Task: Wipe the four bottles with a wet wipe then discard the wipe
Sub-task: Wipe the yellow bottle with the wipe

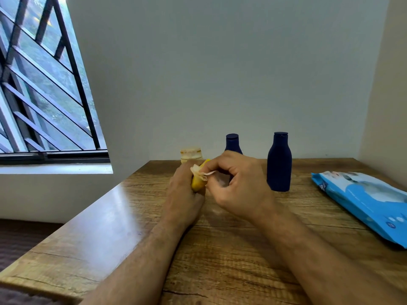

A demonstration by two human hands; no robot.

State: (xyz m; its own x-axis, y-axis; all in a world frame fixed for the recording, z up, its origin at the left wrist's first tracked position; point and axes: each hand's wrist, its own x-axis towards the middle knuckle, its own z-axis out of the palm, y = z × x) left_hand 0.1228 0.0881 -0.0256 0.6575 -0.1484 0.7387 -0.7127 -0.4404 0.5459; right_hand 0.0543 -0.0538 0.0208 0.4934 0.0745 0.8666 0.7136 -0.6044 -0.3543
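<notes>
My left hand (pixel 184 186) grips a small yellow bottle (pixel 198 183) above the middle of the wooden table (pixel 231 249). My right hand (pixel 235 183) pinches a white wet wipe (pixel 201 173) against the yellow bottle's top. Behind my hands a cream jar-like bottle (pixel 191 154) stands at the table's far edge. A dark blue bottle (pixel 233 143) stands behind my right hand, its lower part hidden. A taller dark blue bottle (pixel 279 162) stands upright to the right of my hands.
A blue pack of wet wipes (pixel 365 201) lies at the table's right side. A barred window (pixel 44 84) fills the upper left. The wall runs right behind the bottles, and the table's left edge drops off to the floor.
</notes>
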